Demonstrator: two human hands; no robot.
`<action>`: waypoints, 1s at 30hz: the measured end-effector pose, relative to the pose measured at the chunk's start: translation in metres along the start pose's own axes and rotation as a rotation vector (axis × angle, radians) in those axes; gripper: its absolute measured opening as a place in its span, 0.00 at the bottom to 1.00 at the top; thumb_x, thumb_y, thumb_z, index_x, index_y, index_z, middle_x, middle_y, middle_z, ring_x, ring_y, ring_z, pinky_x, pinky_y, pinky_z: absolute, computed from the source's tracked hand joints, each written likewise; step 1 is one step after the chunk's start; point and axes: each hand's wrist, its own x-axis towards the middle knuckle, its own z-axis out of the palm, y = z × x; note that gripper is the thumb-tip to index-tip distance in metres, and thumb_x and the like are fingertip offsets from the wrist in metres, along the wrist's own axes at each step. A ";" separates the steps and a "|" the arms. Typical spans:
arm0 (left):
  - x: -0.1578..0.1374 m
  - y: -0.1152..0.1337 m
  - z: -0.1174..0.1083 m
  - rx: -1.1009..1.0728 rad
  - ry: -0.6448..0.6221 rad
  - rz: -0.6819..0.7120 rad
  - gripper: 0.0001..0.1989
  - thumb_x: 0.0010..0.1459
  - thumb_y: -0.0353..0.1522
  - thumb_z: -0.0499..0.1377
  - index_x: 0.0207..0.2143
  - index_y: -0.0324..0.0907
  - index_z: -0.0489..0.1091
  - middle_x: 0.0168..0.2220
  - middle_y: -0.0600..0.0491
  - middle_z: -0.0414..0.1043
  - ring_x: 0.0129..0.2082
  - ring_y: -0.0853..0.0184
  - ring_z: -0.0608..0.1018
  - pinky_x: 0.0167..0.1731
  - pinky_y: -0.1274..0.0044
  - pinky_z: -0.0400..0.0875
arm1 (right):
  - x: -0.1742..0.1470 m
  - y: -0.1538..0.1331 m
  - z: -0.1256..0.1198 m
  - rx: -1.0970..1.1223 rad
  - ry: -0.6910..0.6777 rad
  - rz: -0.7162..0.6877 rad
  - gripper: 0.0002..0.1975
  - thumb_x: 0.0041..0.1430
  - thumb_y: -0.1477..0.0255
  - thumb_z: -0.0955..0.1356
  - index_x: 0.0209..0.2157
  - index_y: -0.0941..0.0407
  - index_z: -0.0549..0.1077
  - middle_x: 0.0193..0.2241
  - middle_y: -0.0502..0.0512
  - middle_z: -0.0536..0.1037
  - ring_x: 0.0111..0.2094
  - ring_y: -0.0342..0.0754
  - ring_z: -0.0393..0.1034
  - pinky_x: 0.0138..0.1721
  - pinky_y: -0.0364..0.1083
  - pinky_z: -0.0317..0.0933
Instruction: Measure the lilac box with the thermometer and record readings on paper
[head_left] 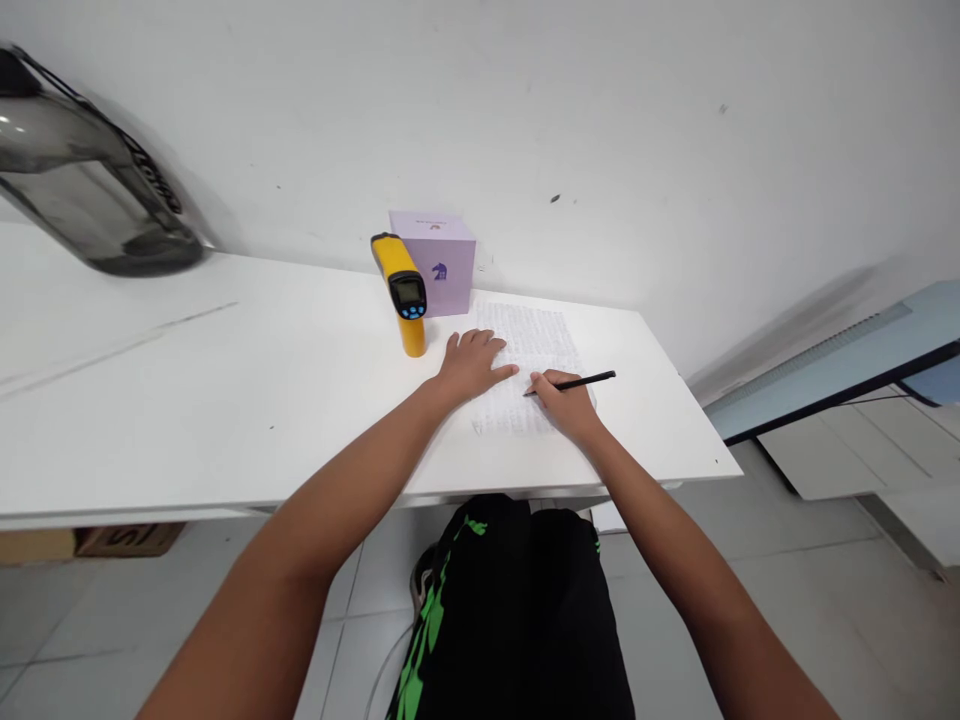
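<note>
A sheet of paper (pixel 536 335) covered in rows of handwriting lies on the white table. My left hand (pixel 474 365) rests flat on its left side, fingers spread and thumb pointing right. In my right hand (pixel 566 402) is a slim black pen (pixel 589 380), pinched near its tip. The tip meets the paper around its middle, and the pen's back end slants up to the right. Part of the writing is covered by both hands.
Behind my left hand stand a yellow infrared thermometer (pixel 401 285) and a lilac box (pixel 450 265) near the wall. A large grey bottle (pixel 82 180) is at the far left. The table's right edge (pixel 690 390) lies beyond my right hand. Cardboard (pixel 127 540) shows under the table.
</note>
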 end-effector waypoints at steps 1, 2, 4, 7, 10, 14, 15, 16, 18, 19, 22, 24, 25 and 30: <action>0.000 0.000 0.000 -0.001 0.003 0.001 0.29 0.61 0.51 0.50 0.59 0.46 0.64 0.67 0.46 0.55 0.67 0.54 0.55 0.64 0.59 0.44 | 0.000 0.000 0.000 0.005 -0.008 -0.003 0.18 0.57 0.60 0.65 0.21 0.56 0.74 0.16 0.48 0.66 0.21 0.44 0.59 0.25 0.45 0.53; 0.000 0.000 0.000 -0.001 0.006 0.001 0.29 0.61 0.51 0.51 0.59 0.46 0.64 0.67 0.46 0.55 0.67 0.54 0.55 0.64 0.59 0.44 | 0.000 0.001 0.000 0.011 -0.014 -0.005 0.18 0.57 0.60 0.65 0.20 0.55 0.74 0.16 0.48 0.66 0.21 0.44 0.59 0.25 0.45 0.53; 0.000 -0.001 0.001 -0.002 0.009 0.003 0.29 0.61 0.51 0.51 0.59 0.46 0.64 0.67 0.46 0.55 0.67 0.54 0.55 0.64 0.59 0.44 | 0.000 0.002 0.000 0.022 -0.017 -0.003 0.18 0.57 0.60 0.65 0.20 0.55 0.73 0.15 0.48 0.65 0.20 0.43 0.58 0.24 0.44 0.52; 0.000 -0.001 0.002 0.000 0.014 0.009 0.29 0.61 0.50 0.51 0.59 0.46 0.64 0.66 0.45 0.56 0.66 0.53 0.56 0.64 0.59 0.45 | 0.001 0.004 0.001 0.037 -0.002 0.009 0.18 0.58 0.60 0.65 0.20 0.55 0.73 0.15 0.47 0.64 0.20 0.43 0.57 0.23 0.44 0.51; 0.000 0.000 0.002 0.028 0.061 0.033 0.27 0.61 0.50 0.52 0.56 0.45 0.66 0.65 0.45 0.58 0.65 0.52 0.58 0.62 0.59 0.48 | 0.001 0.004 0.000 0.049 0.011 0.009 0.19 0.58 0.59 0.65 0.21 0.55 0.74 0.15 0.47 0.65 0.20 0.43 0.58 0.24 0.44 0.52; -0.002 0.004 -0.005 0.080 0.266 0.159 0.18 0.61 0.42 0.55 0.48 0.43 0.72 0.53 0.43 0.70 0.53 0.54 0.69 0.51 0.64 0.60 | 0.001 0.003 -0.001 0.064 0.012 -0.008 0.20 0.59 0.57 0.65 0.22 0.56 0.75 0.15 0.48 0.67 0.21 0.44 0.60 0.25 0.44 0.54; -0.004 0.004 -0.009 0.074 0.346 0.191 0.15 0.62 0.41 0.54 0.43 0.42 0.73 0.46 0.44 0.73 0.48 0.56 0.72 0.47 0.65 0.62 | 0.001 0.003 -0.001 0.070 0.013 -0.010 0.20 0.60 0.57 0.65 0.22 0.55 0.75 0.15 0.48 0.67 0.21 0.44 0.60 0.26 0.45 0.54; -0.006 0.003 -0.014 0.057 0.441 0.212 0.13 0.63 0.40 0.53 0.37 0.42 0.73 0.39 0.45 0.73 0.42 0.58 0.73 0.44 0.66 0.62 | 0.001 0.003 -0.001 0.077 0.012 -0.013 0.20 0.60 0.56 0.65 0.22 0.55 0.75 0.15 0.48 0.67 0.21 0.43 0.60 0.26 0.45 0.54; -0.012 -0.003 -0.027 0.002 0.660 0.206 0.16 0.63 0.41 0.53 0.28 0.42 0.68 0.29 0.48 0.69 0.35 0.62 0.72 0.40 0.68 0.62 | 0.001 0.004 0.000 0.097 0.008 -0.020 0.20 0.59 0.56 0.65 0.22 0.55 0.74 0.15 0.48 0.66 0.21 0.43 0.60 0.26 0.45 0.54; -0.017 -0.008 -0.034 -0.033 0.775 0.171 0.16 0.62 0.43 0.54 0.25 0.42 0.65 0.26 0.50 0.66 0.33 0.63 0.71 0.40 0.68 0.62 | 0.001 0.005 0.001 0.109 0.004 -0.024 0.20 0.59 0.56 0.65 0.22 0.55 0.74 0.15 0.48 0.66 0.21 0.43 0.60 0.26 0.45 0.54; -0.029 -0.026 -0.054 -0.156 1.061 -0.037 0.16 0.55 0.45 0.62 0.30 0.44 0.62 0.30 0.52 0.64 0.36 0.63 0.69 0.43 0.67 0.64 | 0.001 0.007 0.002 0.138 -0.002 -0.014 0.20 0.59 0.55 0.66 0.22 0.55 0.74 0.16 0.48 0.66 0.21 0.43 0.59 0.25 0.45 0.53; -0.032 -0.039 -0.061 -0.260 1.143 -0.196 0.23 0.47 0.45 0.67 0.38 0.44 0.61 0.40 0.49 0.65 0.42 0.61 0.69 0.47 0.66 0.64 | 0.001 0.007 0.003 0.152 -0.005 0.008 0.20 0.58 0.55 0.66 0.22 0.55 0.74 0.16 0.47 0.65 0.20 0.43 0.59 0.24 0.45 0.52; -0.031 -0.044 -0.062 -0.317 1.138 -0.268 0.29 0.43 0.45 0.69 0.42 0.45 0.60 0.44 0.48 0.64 0.45 0.61 0.68 0.48 0.65 0.64 | 0.000 0.006 0.003 0.157 -0.006 0.016 0.20 0.58 0.55 0.66 0.22 0.55 0.74 0.16 0.47 0.65 0.20 0.43 0.59 0.24 0.45 0.52; -0.022 -0.050 -0.051 -0.560 0.799 -0.492 0.37 0.40 0.42 0.70 0.50 0.46 0.55 0.49 0.46 0.64 0.48 0.59 0.71 0.47 0.66 0.67 | 0.001 0.007 0.003 0.138 -0.017 -0.005 0.21 0.58 0.54 0.65 0.23 0.55 0.74 0.16 0.48 0.66 0.21 0.44 0.60 0.26 0.45 0.54</action>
